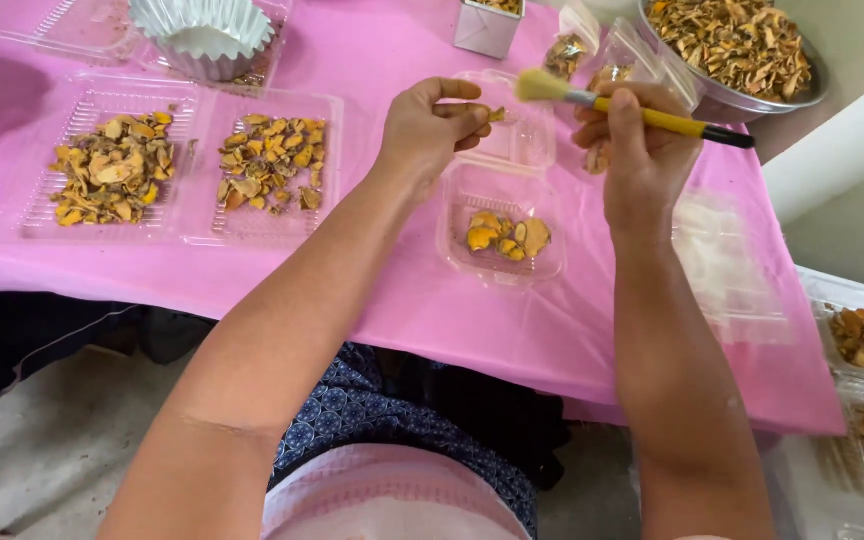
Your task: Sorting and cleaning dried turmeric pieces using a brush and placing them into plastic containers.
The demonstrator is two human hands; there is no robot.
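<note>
Two hands working above centre of frame, left hand (pixel 430 125) pinching a small dried orange slice (pixel 496 114), right hand (pixel 637 150) gripping a yellow-handled brush (pixel 632 109), bristles nearing the slice, open clear plastic box (pixel 500 200) lying below on the pink-covered bench (pixel 392 290).

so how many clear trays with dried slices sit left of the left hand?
2: the left tray and the tray beside it, both on the pink cloth. Others may be cut off.
</note>
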